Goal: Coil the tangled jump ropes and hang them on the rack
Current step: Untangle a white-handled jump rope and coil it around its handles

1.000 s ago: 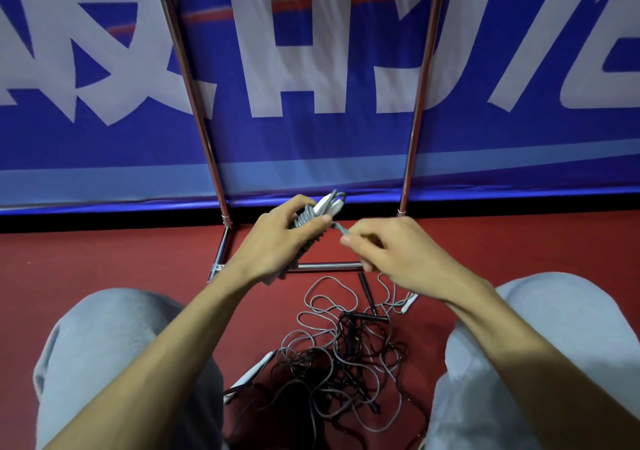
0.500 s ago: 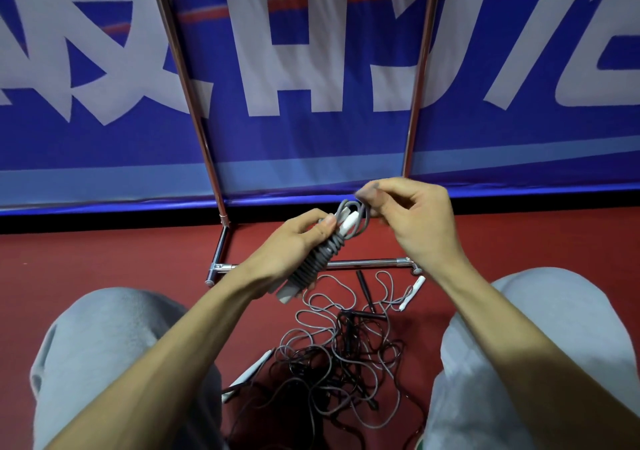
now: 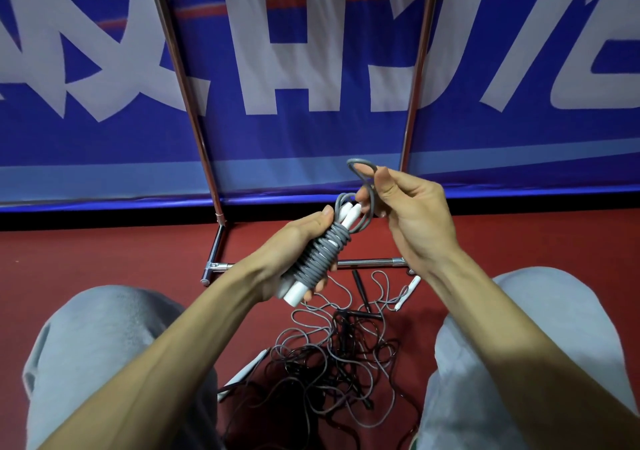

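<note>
My left hand [image 3: 294, 245] grips a coiled grey jump rope [image 3: 320, 259], its cord wound tightly round two white handles held together. The bundle tilts up to the right. My right hand [image 3: 412, 217] pinches the free end loop of the grey cord [image 3: 362, 172] just above the handle tips. On the red floor between my knees lies a tangled pile of grey and black jump ropes [image 3: 339, 356] with white and black handles sticking out. The metal rack [image 3: 414, 103] stands directly behind my hands, its two chrome posts rising out of view.
The rack's low crossbar [image 3: 367, 262] lies on the floor just beyond the tangle. A blue banner [image 3: 311, 68] with white lettering forms the wall behind. My knees in grey trousers [image 3: 104, 345] frame the pile on both sides.
My right hand has lifted and turned palm-up, pulling the cord's end loop up above the handles. The wound bundle has come nearer and more upright in my left hand.
</note>
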Demonstrator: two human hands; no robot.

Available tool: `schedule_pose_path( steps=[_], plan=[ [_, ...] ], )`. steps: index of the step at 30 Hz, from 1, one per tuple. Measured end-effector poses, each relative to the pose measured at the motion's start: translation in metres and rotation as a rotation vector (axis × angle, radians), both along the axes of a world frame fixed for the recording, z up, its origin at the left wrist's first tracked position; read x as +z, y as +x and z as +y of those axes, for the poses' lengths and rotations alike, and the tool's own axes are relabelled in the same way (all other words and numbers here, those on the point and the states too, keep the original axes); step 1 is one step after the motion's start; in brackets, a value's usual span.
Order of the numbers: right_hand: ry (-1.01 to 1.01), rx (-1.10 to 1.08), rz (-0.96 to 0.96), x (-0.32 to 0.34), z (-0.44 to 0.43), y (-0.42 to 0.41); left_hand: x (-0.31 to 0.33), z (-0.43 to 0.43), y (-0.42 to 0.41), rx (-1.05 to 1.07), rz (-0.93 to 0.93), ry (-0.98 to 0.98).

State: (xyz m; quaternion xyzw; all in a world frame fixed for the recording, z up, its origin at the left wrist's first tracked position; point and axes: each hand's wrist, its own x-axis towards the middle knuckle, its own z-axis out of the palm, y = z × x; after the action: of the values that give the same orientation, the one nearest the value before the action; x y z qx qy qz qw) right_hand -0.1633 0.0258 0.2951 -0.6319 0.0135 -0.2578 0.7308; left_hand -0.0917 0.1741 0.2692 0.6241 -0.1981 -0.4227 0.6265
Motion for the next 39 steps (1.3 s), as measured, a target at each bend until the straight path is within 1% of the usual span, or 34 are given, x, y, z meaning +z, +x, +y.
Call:
schedule_pose_path(
  steps=[3,5,7,10,11,13,17,19,21,22,24,27,30,31,33,35,37,39],
  plan=[
    [0.094,0.055,0.063,0.001,-0.005,0.000,0.000,0.001,0.002,0.033,0.012,0.006],
    [0.064,-0.001,0.101,0.002,-0.009,0.000,-0.001,0.000,0.003,0.049,-0.002,0.012],
    [-0.111,-0.113,0.127,0.000,-0.011,0.000,-0.002,-0.001,0.002,0.067,-0.023,0.030],
    [-0.466,-0.243,0.169,-0.004,-0.010,0.000,-0.005,-0.001,0.002,0.082,-0.037,0.038],
    [-0.555,-0.275,0.180,-0.005,-0.009,0.000,-0.005,-0.001,0.002,0.082,-0.034,0.037],
    [-0.663,-0.334,0.191,-0.007,-0.008,-0.001,-0.004,0.001,0.002,0.082,-0.021,0.029],
    [-0.740,-0.386,0.152,-0.007,-0.005,-0.001,-0.002,0.001,0.001,0.092,-0.051,0.020],
    [-0.783,-0.407,0.113,-0.010,-0.004,0.000,-0.003,0.001,-0.001,0.099,-0.174,0.007],
    [-0.859,-0.433,0.094,-0.017,-0.003,0.002,-0.004,0.003,-0.002,0.100,-0.389,0.036],
    [-0.910,-0.447,0.080,-0.020,-0.002,0.003,-0.005,0.004,-0.003,0.089,-0.465,0.054],
    [-0.937,-0.463,0.052,-0.025,0.000,0.005,-0.006,0.004,-0.002,0.066,-0.501,0.069],
    [-0.799,-0.428,0.096,-0.022,-0.004,0.006,-0.005,0.005,0.003,0.066,-0.574,0.102],
    [-0.560,-0.249,0.218,-0.018,-0.007,0.003,-0.007,0.010,0.011,0.074,-0.792,0.195],
    [-0.530,-0.209,0.254,-0.017,-0.007,0.002,-0.008,0.012,0.012,0.063,-0.870,0.246],
    [-0.617,-0.177,0.326,-0.018,-0.009,0.003,-0.009,0.014,0.012,0.016,-1.030,0.388],
    [-0.788,-0.167,0.393,-0.019,-0.010,0.003,-0.009,0.014,0.012,-0.038,-1.163,0.524],
    [-0.943,-0.162,0.434,-0.017,-0.010,0.003,-0.012,0.012,0.014,-0.065,-1.227,0.558],
    [-1.003,-0.162,0.374,-0.014,-0.007,0.003,-0.019,0.009,0.017,-0.088,-1.238,0.548]
  ],
)
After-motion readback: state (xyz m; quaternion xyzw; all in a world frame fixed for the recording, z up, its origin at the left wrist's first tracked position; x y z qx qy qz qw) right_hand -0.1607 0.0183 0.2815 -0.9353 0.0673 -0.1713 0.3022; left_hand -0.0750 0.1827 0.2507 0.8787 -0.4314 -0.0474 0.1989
